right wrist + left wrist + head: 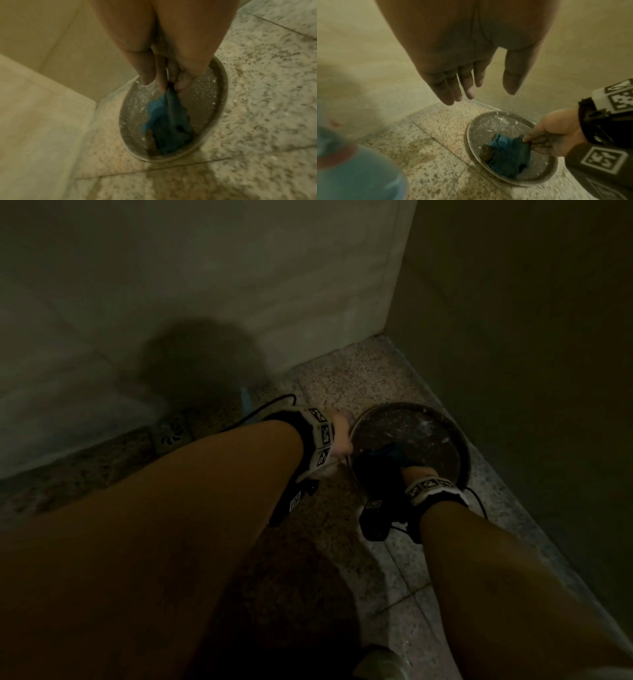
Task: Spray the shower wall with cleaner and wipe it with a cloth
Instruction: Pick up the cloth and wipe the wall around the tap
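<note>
A blue cloth (394, 455) (508, 151) (164, 121) lies crumpled in a round grey speckled dish (411, 409) (496, 119) (205, 101) on the floor in the corner. My right hand (416, 472) (553, 138) (171, 82) pinches the cloth's upper edge, so the cloth hangs from the fingers down into the dish. My left hand (340, 433) (467, 86) hovers by the dish's left rim with straight fingers and holds nothing. A light blue spray bottle (356, 169) (246, 400) with a red band stands left of that hand, blurred.
The pale tiled shower wall (239, 285) rises behind the dish, and a second wall (513, 337) closes the right side. The floor (257, 94) is speckled stone. A floor drain (173, 431) sits at the wall's foot on the left. The scene is dim.
</note>
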Demonstrator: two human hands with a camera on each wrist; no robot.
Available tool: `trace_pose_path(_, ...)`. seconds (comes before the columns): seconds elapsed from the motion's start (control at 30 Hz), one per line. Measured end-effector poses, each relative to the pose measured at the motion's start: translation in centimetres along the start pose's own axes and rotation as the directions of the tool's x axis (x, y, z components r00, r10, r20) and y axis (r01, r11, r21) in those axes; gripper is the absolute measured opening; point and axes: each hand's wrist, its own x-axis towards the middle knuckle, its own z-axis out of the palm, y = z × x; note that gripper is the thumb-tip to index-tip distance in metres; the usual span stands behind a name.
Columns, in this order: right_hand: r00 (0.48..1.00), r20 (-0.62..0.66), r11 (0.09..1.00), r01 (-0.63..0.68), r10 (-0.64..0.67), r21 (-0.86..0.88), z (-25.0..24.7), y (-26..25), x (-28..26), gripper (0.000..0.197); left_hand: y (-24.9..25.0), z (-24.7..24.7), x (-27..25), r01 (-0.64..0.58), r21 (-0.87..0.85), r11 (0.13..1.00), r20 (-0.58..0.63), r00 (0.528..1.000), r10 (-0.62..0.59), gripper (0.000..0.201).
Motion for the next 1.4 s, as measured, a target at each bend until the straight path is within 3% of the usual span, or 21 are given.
trace_pose_path(0.07, 0.997, -0.074, 0.998, 0.043, -0.038, 0.056, -0.4, 0.5, -0.3, 0.041, -0.8, -0.2, -0.2, -0.022, -0.016, 1.0, -0.088, 0.996, 0.02, 0.051)
trace_pose_path(0.1, 0.993, -0.111, 0.994, 0.041, -0.029, 0.104, -0.7, 0.4, -0.7, 0.044, -1.5, -0.3, -0.4, -0.045, 0.017, 0.999, -0.086, 0.995, 0.047, 0.048)
trace_pose_path(0.17, 0.986, -0.161, 0.984, 0.08, -0.054, 0.157, -1.8, -0.1, -1.5, 0.049, -1.9, -0.9, -1.7, -0.083, -0.085, 0.993, -0.025, 0.996, 0.081, 0.053)
trace_pose_path(0.23, 0.991, -0.134, 0.949, 0.058, -0.017, 0.31, -3.3, -0.9, -2.1, 0.048, -2.1, -1.7, -2.2, -0.07, -0.168, 0.983, -0.052, 0.997, 0.062, 0.057)
trace_pose_path(0.33, 0.984, -0.176, 0.847, 0.067, 0.031, 0.527, -5.8, -1.5, -4.3, 0.047, -2.1, -3.3, -4.2, -0.087, -0.273, 0.958, -0.079, 0.995, 0.068, 0.062)
trace_pose_path(0.43, 0.955, -0.287, 0.67, 0.163, 0.077, 0.724, -8.1, -1.6, -7.5, 0.042, -2.2, -5.0, -5.4, -0.149, -0.252, 0.956, -0.097, 0.987, 0.128, 0.063)
trace_pose_path(0.57, 0.921, -0.37, 0.683, 0.191, 0.124, 0.705, -12.2, -2.2, -10.0, 0.042, -3.2, -7.8, -7.2, -0.201, -0.232, 0.952, -0.158, 0.973, 0.167, 0.061)
trace_pose_path(0.7, 0.912, -0.405, 0.747, 0.223, 0.068, 0.627, -16.9, -3.0, -13.6, 0.042, -3.4, -11.5, -9.5, -0.227, -0.178, 0.957, -0.212, 0.959, 0.188, 0.062)
trace_pose_path(0.8, 0.914, -0.401, 0.702, 0.241, 0.069, 0.67, -20.1, -3.4, -16.7, 0.045, -3.1, -14.9, -12.0, -0.251, -0.133, 0.959, -0.226, 0.95, 0.217, 0.063)
trace_pose_path(0.9, 0.924, -0.376, 0.653, 0.24, 0.073, 0.718, -23.1, -3.8, -21.0, 0.044, -2.8, -18.4, -15.4, -0.242, -0.074, 0.967, -0.186, 0.956, 0.225, 0.062)
trace_pose_path(1.1, 0.923, -0.383, 0.713, 0.255, 0.021, 0.654, -29.1, -3.4, -30.7, 0.046, -1.9, -25.7, -23.5, -0.231, 0.014, 0.973, -0.197, 0.953, 0.229, 0.062)
trace_pose_path(1.27, 0.93, -0.366, 0.689, 0.238, 0.043, 0.685, -33.8, -1.7, -37.8, 0.047, -1.2, -30.4, -30.2, -0.234, -0.001, 0.972, -0.309, 0.925, 0.223, 0.048)
trace_pose_path(1.4, 0.915, -0.399, 0.691, 0.252, 0.058, 0.677, -37.3, -0.8, -44.1, 0.045, -0.3, -34.7, -35.8, -0.195, 0.052, 0.979, -0.247, 0.948, 0.202, 0.058)
